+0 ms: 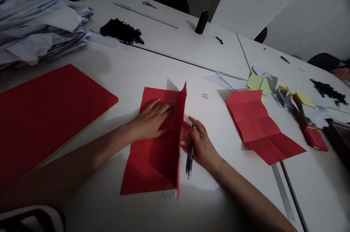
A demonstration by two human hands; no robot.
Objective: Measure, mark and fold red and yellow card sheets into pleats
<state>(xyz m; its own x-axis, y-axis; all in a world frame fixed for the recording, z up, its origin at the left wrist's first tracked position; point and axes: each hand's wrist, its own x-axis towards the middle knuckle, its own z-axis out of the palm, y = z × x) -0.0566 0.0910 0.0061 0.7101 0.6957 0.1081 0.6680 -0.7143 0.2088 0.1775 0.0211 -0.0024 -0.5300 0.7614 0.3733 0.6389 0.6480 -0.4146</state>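
Note:
A sheet of red paper [150,166] with crease lines lies in front of me, its right edge folded up into a standing flap. My left hand [150,120] rests flat on the sheet, fingers spread, left of the flap. Just right of the flap is my right hand [203,148], with a black pen [189,159] held in its fingers; some fingertips are at the flap's outer side. The end of a clear strip, perhaps a ruler [168,192], shows at the sheet's near edge by the fold.
A second creased red sheet [254,122] lies to the right, near a metal ruler [283,192] and paper scraps [259,82]. Large red sheets [60,108] and a heap of white paper [35,27] lie left. Black cord [120,31] and a black bottle [202,23] stand farther back.

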